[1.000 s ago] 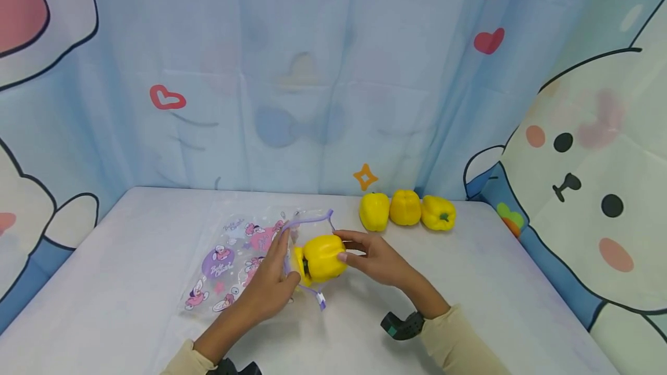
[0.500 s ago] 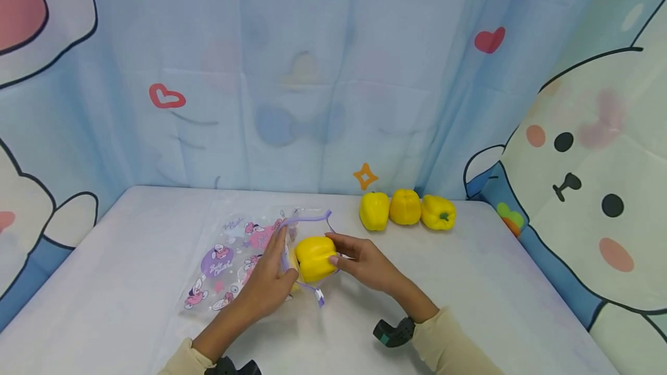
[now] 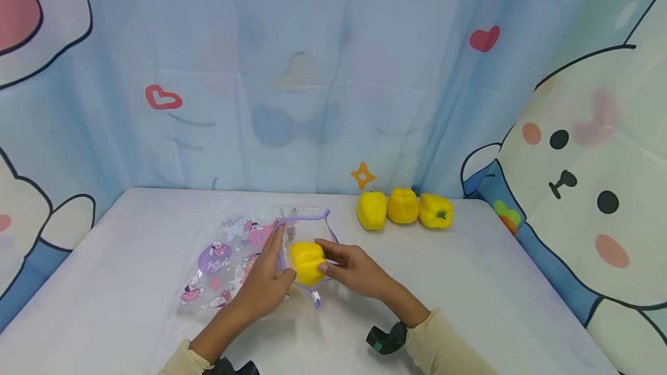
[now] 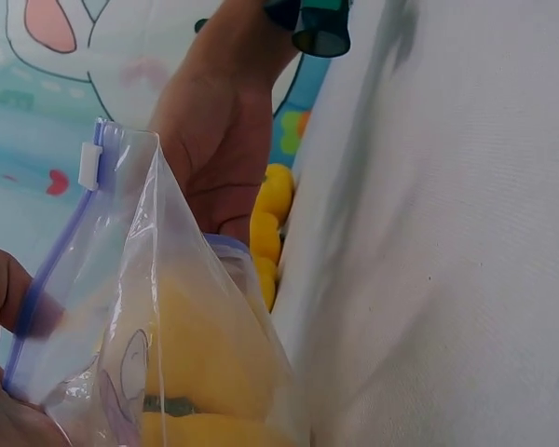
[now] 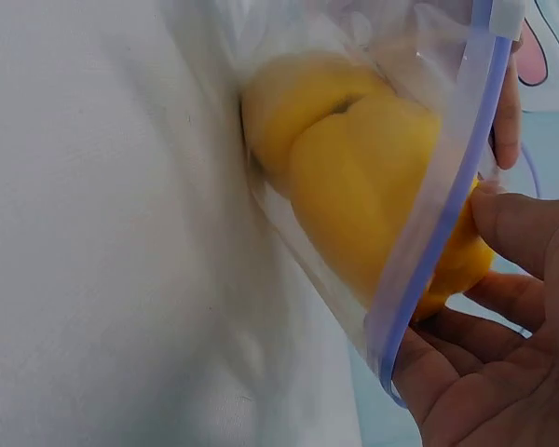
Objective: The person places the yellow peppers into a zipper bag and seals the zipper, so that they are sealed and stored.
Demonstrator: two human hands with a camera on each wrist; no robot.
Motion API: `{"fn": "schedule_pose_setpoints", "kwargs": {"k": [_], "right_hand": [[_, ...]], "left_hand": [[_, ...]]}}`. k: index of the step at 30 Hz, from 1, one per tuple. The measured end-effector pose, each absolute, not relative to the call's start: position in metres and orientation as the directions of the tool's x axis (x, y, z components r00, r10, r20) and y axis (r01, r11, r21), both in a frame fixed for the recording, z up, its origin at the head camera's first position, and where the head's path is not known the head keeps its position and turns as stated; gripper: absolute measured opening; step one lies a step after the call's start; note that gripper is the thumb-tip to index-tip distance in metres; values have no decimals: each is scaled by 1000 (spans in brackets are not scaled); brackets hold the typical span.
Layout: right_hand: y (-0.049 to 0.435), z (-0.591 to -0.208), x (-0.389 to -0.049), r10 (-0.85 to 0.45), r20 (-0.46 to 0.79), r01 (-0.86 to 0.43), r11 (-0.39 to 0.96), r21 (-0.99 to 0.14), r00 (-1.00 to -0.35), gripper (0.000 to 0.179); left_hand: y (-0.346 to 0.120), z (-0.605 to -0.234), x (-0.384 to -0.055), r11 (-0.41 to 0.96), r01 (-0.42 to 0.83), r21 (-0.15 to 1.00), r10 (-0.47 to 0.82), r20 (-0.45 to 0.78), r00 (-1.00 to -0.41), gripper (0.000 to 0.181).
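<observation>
My right hand grips a yellow bell pepper between thumb and fingers at the mouth of a clear zip bag with pink and purple prints. The right wrist view shows most of this pepper behind the plastic, and a second yellow pepper deeper inside against it. On the bag's left side, my left hand holds the purple-edged mouth apart, its thumb at the rim. The white slider sits at one end of the zip.
Three more yellow bell peppers stand in a row at the back edge of the white table. Behind the table hangs a blue curtain with cartoon prints. Dark cameras are strapped to both wrists.
My right hand has moved left, pushing the bell pepper from the bag's mouth further inside. The left hand has stayed at the bag's rim.
</observation>
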State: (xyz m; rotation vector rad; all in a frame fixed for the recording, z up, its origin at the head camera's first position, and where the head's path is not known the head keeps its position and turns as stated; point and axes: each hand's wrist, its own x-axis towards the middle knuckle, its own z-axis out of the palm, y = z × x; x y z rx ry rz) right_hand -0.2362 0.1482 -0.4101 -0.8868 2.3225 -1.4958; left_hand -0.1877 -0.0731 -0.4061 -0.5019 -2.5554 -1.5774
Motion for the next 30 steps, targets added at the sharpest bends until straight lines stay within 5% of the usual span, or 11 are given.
{"fn": "schedule_pose_setpoints", "kwargs": {"k": [22,30], "right_hand": [[140,-409,-226,-724,43,-368,298,-881,-689,52],[144,-408,-230,-661,114,-426,331,-842,-741,49]], "left_hand": [[-76,-400,-188,373,367,852,230,299,-926,86],[-79,-402,-192,349,304,887,204,244,-948,83]]}}
